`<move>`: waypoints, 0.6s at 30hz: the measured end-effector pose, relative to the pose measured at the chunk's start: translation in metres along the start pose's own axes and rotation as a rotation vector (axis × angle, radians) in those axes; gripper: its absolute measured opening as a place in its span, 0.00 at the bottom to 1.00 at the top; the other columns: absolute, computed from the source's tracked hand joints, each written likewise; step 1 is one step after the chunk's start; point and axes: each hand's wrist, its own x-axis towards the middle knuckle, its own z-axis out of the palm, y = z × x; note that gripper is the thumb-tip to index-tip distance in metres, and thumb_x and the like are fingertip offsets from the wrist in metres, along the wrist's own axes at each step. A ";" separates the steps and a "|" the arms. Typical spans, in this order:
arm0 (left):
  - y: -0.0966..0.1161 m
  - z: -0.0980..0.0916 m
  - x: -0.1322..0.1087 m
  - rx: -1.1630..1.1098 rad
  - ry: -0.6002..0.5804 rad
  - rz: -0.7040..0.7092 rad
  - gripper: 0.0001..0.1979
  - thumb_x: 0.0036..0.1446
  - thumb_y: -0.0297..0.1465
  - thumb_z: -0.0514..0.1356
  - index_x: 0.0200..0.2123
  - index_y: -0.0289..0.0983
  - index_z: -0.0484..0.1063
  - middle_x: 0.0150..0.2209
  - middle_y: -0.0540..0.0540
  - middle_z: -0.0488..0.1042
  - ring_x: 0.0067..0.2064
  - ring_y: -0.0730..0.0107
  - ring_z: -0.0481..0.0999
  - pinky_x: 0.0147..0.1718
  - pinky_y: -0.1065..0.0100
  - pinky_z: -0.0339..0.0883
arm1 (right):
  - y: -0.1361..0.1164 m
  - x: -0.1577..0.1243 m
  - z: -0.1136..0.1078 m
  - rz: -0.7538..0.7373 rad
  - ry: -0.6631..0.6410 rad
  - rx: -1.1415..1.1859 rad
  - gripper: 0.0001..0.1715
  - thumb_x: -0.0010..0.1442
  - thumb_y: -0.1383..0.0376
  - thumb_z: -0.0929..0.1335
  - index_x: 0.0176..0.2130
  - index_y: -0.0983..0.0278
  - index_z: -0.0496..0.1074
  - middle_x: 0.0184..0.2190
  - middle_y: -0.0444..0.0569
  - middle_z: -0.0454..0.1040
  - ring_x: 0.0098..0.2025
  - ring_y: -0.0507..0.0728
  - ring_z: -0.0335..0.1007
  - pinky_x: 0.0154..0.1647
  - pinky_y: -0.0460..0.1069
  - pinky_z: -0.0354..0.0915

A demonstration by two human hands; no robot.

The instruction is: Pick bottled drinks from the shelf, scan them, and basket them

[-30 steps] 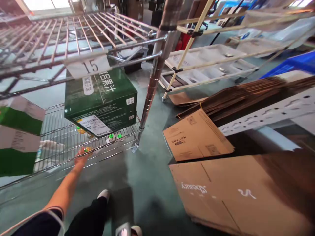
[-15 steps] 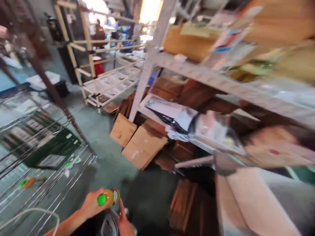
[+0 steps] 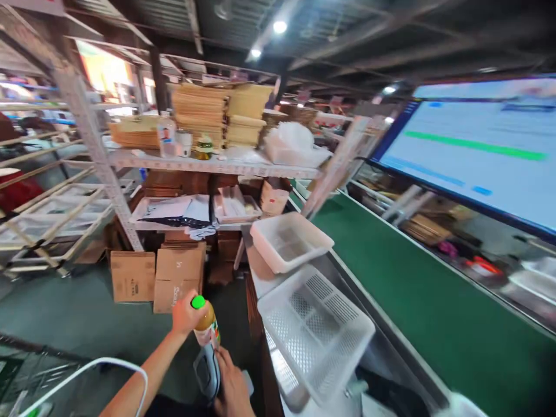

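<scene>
My left hand (image 3: 186,315) is closed round the upper part of a bottle (image 3: 207,323) of yellow-brown liquid with a bright green cap. The bottle leans, cap up, and a label shows on its lower half. My right hand (image 3: 233,385) is wrapped about a grey handheld device (image 3: 207,370) with a loop-like frame; its exact kind is unclear. The device's upper end is close under the bottle, and whether they touch cannot be made out. A white cable (image 3: 108,360) curves over my left forearm.
To the right, a white perforated basket (image 3: 317,336) and a white tray (image 3: 293,237) sit on a bench beside a green conveyor belt (image 3: 391,278). A monitor (image 3: 473,150) hangs above it. Ahead stand a shelf (image 3: 217,165) and cardboard boxes (image 3: 134,277). A wire rack (image 3: 39,370) is lower left.
My view has swung right and up, from the wire rack toward the bench, belt and monitor. The bottle and the grey device have come along in my hands; the bottle now stands more upright.
</scene>
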 end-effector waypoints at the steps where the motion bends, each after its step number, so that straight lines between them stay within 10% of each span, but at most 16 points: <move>1: 0.011 0.005 0.003 0.011 -0.014 0.013 0.18 0.51 0.49 0.61 0.26 0.43 0.63 0.24 0.51 0.70 0.28 0.64 0.70 0.32 0.66 0.56 | 0.001 -0.011 -0.015 -0.004 0.013 0.046 0.74 0.39 0.76 0.74 0.81 0.57 0.57 0.81 0.60 0.57 0.61 0.73 0.82 0.65 0.64 0.78; 7: 0.058 0.024 0.025 0.050 -0.153 0.089 0.20 0.52 0.53 0.62 0.28 0.43 0.66 0.26 0.49 0.70 0.31 0.58 0.71 0.33 0.62 0.59 | 0.021 -0.057 -0.043 -0.057 0.173 0.376 0.56 0.41 0.70 0.75 0.70 0.62 0.71 0.72 0.57 0.71 0.60 0.75 0.81 0.64 0.62 0.77; 11: 0.070 0.030 0.053 0.114 -0.185 0.163 0.20 0.55 0.52 0.63 0.29 0.43 0.66 0.28 0.48 0.70 0.32 0.56 0.73 0.33 0.61 0.61 | 0.060 -0.078 -0.069 -0.071 0.538 0.681 0.41 0.47 0.67 0.73 0.61 0.57 0.77 0.67 0.52 0.76 0.63 0.68 0.78 0.65 0.57 0.74; 14: 0.064 0.029 0.081 0.176 -0.188 0.201 0.21 0.54 0.54 0.63 0.32 0.42 0.68 0.29 0.48 0.73 0.34 0.56 0.75 0.34 0.62 0.62 | 0.116 -0.077 -0.117 0.219 0.805 0.883 0.36 0.46 0.69 0.72 0.57 0.63 0.77 0.57 0.55 0.81 0.60 0.66 0.77 0.66 0.59 0.72; 18: 0.035 0.024 0.131 0.194 -0.180 0.148 0.22 0.49 0.56 0.65 0.32 0.43 0.70 0.31 0.48 0.75 0.36 0.53 0.78 0.34 0.60 0.66 | 0.200 -0.036 -0.174 0.631 0.795 1.002 0.08 0.50 0.73 0.69 0.34 0.65 0.73 0.29 0.47 0.77 0.37 0.59 0.77 0.44 0.53 0.75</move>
